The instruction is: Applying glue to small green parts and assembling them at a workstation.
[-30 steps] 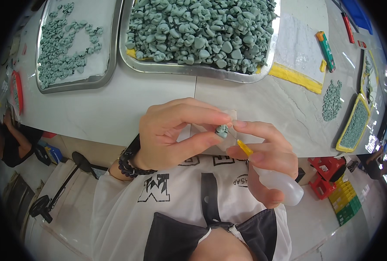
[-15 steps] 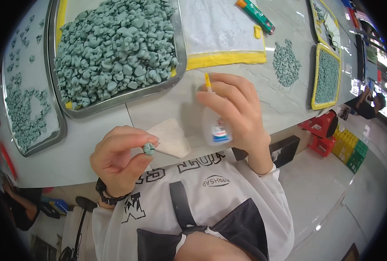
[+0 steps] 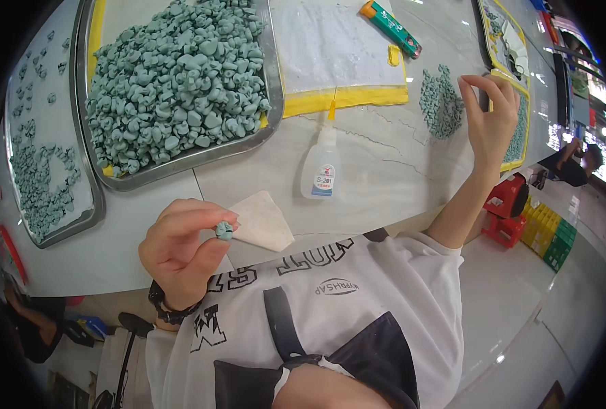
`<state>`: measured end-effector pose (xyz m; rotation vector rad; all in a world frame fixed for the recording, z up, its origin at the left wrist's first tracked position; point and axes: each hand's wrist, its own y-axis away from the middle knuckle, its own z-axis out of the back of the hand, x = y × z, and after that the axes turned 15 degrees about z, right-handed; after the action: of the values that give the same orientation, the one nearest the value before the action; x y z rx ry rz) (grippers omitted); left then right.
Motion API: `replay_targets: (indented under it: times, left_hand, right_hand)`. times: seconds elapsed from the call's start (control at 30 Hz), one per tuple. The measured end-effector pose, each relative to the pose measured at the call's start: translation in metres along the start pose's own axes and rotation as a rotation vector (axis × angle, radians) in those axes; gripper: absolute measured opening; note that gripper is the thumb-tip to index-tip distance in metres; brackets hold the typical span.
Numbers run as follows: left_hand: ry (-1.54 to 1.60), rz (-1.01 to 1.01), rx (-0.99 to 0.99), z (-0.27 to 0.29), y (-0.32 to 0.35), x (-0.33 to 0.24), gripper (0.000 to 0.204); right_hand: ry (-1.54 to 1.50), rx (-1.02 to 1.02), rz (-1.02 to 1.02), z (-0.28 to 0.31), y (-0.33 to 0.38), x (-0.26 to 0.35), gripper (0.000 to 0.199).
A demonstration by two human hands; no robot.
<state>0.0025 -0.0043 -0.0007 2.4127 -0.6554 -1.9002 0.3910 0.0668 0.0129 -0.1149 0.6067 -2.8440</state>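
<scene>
Between the thumb and fingers of my left hand [image 3: 180,252] is a small rounded blue-green piece [image 3: 224,230] with dark lines on it, above the near edge of the table. My right hand [image 3: 493,119] is out to the right, beside a loose pile of tiny blue-green bits [image 3: 441,102] and over the edge of a yellow-rimmed tray [image 3: 517,140]. Its thumb and forefinger meet at the tips; whatever may be between them is too small to see. A clear squeeze bottle [image 3: 322,167] with a yellow nozzle sits on the table, apart from both hands.
A metal tray [image 3: 180,174] heaped with blue-green pieces fills the far left, with another tray [image 3: 78,230] of pieces beyond it. A pale cloth-like square [image 3: 265,221] lies near me. Behind are a yellow-edged plastic sleeve [image 3: 344,99] and a green tube-shaped item [image 3: 391,28].
My right hand has let go of the squeeze bottle, leaving it on the table, and has moved right to the small bits. My left hand keeps its piece, almost in place.
</scene>
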Motion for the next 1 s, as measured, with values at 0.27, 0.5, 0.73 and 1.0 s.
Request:
replay_targets:
  times: [0.27,0.5,0.73,1.0]
  left_hand:
    - [-0.003,-0.001,0.003,0.001,-0.001,0.002,0.025]
    - [-0.003,0.023,0.014,0.001,0.0,0.001,0.025]
    - [-0.011,0.017,0.04,0.0,-0.002,-0.004,0.026]
    - [0.257,0.191,0.154,0.001,-0.002,-0.007,0.025]
  right_hand:
    - [0.028,0.137,-0.035,-0.002,-0.014,0.007,0.013]
    - [0.003,0.174,-0.058,-0.006,-0.005,-0.003,0.013]
    - [-0.012,0.162,-0.025,0.0,-0.012,0.015,0.013]
    - [-0.115,-0.245,-0.028,0.014,-0.01,0.04,0.01]
